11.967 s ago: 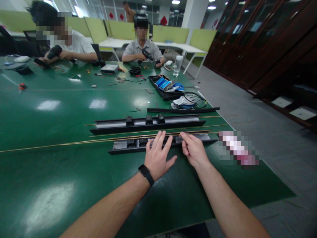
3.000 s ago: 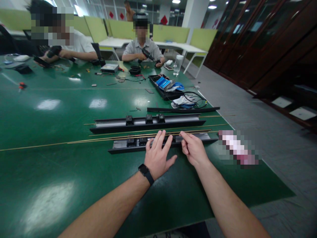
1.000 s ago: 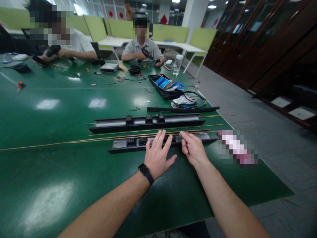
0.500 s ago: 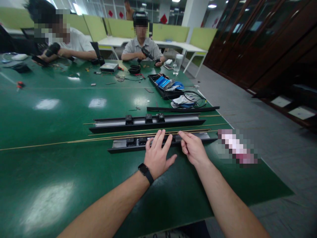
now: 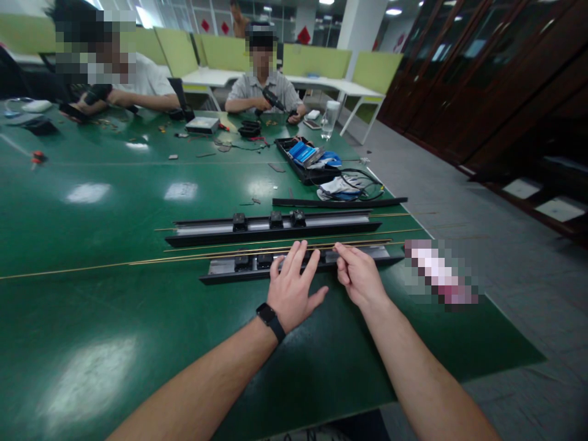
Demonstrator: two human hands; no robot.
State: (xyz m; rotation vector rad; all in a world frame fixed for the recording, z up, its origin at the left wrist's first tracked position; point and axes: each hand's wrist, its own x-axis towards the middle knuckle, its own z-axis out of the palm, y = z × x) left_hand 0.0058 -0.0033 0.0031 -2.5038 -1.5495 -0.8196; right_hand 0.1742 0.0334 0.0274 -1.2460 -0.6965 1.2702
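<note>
Several thin brass-coloured rods (image 5: 184,258) run crosswise over the nearer black channel rail (image 5: 229,278), which has small black blocks (image 5: 242,262) in it. Over the rail's middle rests my left hand (image 5: 294,282), palm down with fingers spread on or just above the rods; it wears a black watch. To its right, my right hand (image 5: 361,274) pinches one thin rod between thumb and index finger. A second rail (image 5: 275,233) with black blocks lies behind, parallel to the first. More rods lie between and beyond the two rails.
Behind the rails lie a black strip (image 5: 340,202), gloves with a cable (image 5: 349,185) and a black tray (image 5: 305,174) of blue items. Two people (image 5: 264,92) holding power drills sit across the green table (image 5: 138,318). A clear bottle (image 5: 329,119) stands at the far right.
My right hand has shifted slightly to the right with the pinched rod, and the rod's left end has slid a little rightward too. My left hand stays in place.
</note>
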